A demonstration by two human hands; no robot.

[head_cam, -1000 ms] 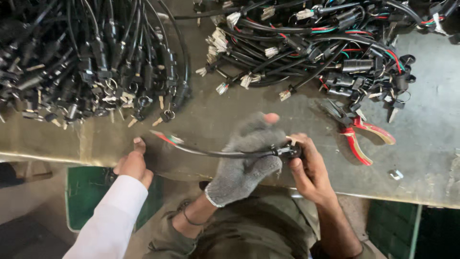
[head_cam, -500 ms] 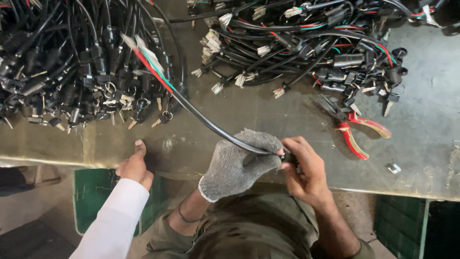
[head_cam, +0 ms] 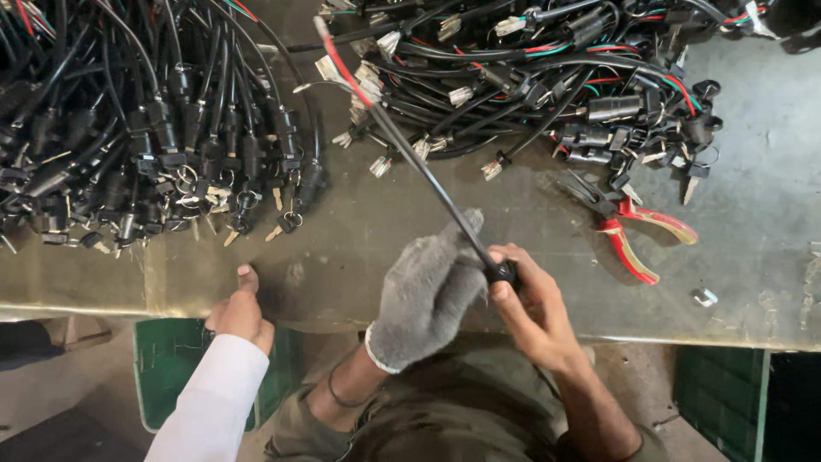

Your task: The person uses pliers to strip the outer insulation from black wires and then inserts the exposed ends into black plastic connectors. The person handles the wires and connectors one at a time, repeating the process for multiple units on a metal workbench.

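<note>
My left hand (head_cam: 425,289), in a grey knit glove, and my bare right hand (head_cam: 528,305) meet over the near edge of the metal table (head_cam: 376,248). Together they grip a black cable (head_cam: 419,162) at its black end piece. The cable rises away from my hands toward the upper left, and red and white wire ends show at its far tip. My right thumb and fingers pinch the end piece; my gloved fingers wrap the cable just beside it.
A large heap of black cables with keys (head_cam: 145,128) lies at the left, another heap with connectors (head_cam: 547,77) at the back right. Red-handled pliers (head_cam: 629,227) lie right of my hands. Another person's hand (head_cam: 242,312) in a white sleeve rests on the table edge.
The cable has swung from lying almost flat and pointing left to standing steeply up toward the far side. My hands have stayed at its end piece. The other person's hand has barely moved.
</note>
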